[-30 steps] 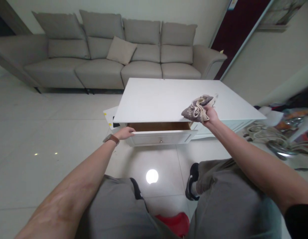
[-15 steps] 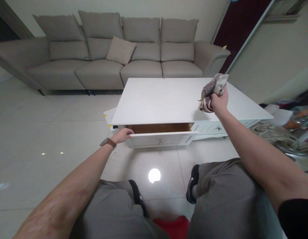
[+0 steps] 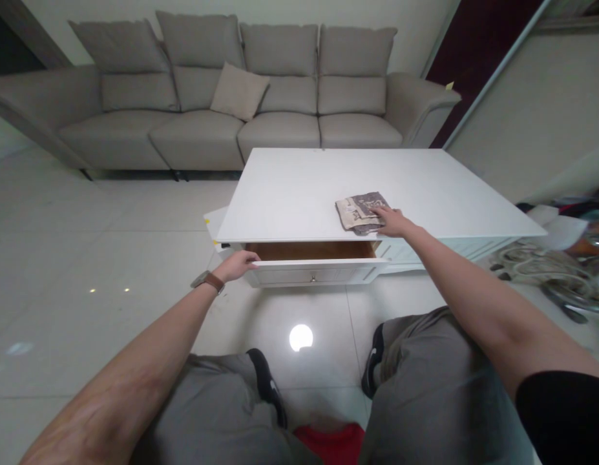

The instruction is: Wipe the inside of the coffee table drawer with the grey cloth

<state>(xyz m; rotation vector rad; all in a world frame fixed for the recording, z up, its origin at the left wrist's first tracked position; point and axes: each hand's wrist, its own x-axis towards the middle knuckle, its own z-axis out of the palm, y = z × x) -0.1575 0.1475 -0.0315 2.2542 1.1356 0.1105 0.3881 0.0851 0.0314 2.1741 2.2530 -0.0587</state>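
A folded grey-and-cream patterned cloth point(image 3: 360, 213) lies flat on the white coffee table point(image 3: 299, 181), close to its front edge. My right hand point(image 3: 392, 221) rests on the cloth's right side with its fingers stretched out over it. Below, a wide drawer point(image 3: 280, 276) is pulled out of the table's front, and the brown bottom that shows inside is bare. My left hand point(image 3: 240, 263) grips the top edge of the drawer front at its left end, fingers curled over the rim. A watch with a brown strap is on the left wrist.
A long grey sofa point(image 3: 280, 132) with a beige cushion point(image 3: 240, 92) stands behind the table. On the right, a coiled hose point(image 3: 546, 265) and other clutter lie on the floor. A red object point(image 3: 331, 444) sits between my legs. Tiled floor surrounds the table.
My right hand has moved left and down, bringing the cloth from above the table onto its top, where it now lies flat. My left hand stays on the drawer.
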